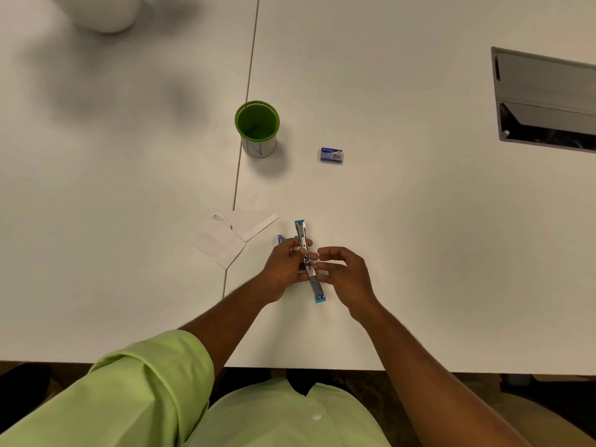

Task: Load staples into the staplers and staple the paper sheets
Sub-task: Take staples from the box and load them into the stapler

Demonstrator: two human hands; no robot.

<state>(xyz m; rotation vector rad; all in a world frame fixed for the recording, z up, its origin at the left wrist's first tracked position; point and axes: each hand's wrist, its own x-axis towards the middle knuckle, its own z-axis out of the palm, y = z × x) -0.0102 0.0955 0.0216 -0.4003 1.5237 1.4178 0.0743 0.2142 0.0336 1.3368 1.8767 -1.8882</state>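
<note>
Gripping a blue-and-chrome stapler point(306, 253) swung fully open, the left hand point(283, 269) is curling its fingers round the middle of the tool above the white table point(419, 237). The stapler's chrome magazine is pointing away from the person and its blue end toward them. The right hand point(342, 272) is hovering just beside the stapler, fingers loosely curled, fingertips at the hinge; whether they are pinching it cannot be told. Two small paper sheets point(235, 233) are lying overlapped left of the hands. A blue staple box point(331, 155) is sitting farther back, near a green-lined cup point(257, 129).
</note>
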